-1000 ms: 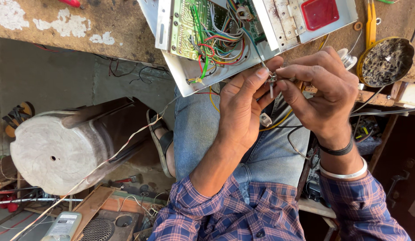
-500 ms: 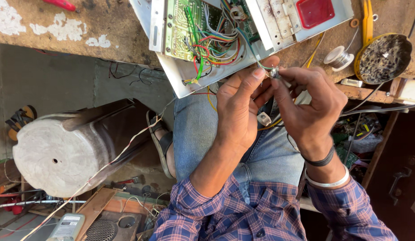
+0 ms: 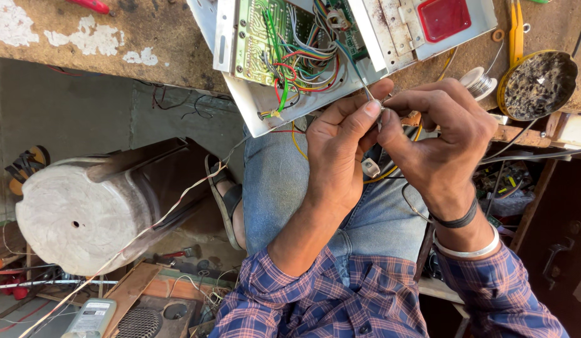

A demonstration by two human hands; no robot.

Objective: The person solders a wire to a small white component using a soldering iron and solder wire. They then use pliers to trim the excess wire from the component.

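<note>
The left hand (image 3: 337, 150) and the right hand (image 3: 437, 134) meet just near of the workbench edge, fingertips pressed together around a thin grey wire (image 3: 359, 81) that runs up and left from the pinch into the open white metal chassis (image 3: 253, 109) lying on the scarred brown wooden bench (image 3: 71, 44); both hands are clenched in a fine pinch on that wire's bare end, thumb against forefinger, though what exactly sits between the tips is too small to tell; inside the chassis a green printed circuit board (image 3: 256, 37) carries a tangle of red, green, blue and white leads (image 3: 300, 59), and a red rectangular panel (image 3: 444, 17) shows at its far right; to the right on the bench stand a small spool of silvery solder wire (image 3: 478, 81) and a round yellow-rimmed tin full of dark residue (image 3: 537, 84), with a yellow-handled tool (image 3: 517, 31) lying just far of it; a yellow wire (image 3: 297, 141) droops from the chassis over the blue jeans (image 3: 278, 188); at left, below the bench, lies a pale grey cylinder (image 3: 78, 213); judging by this, the casing is already opened and the wiring exposed, the wire end is being prepared by hand, and any joining and closing up seem left to do.
</note>
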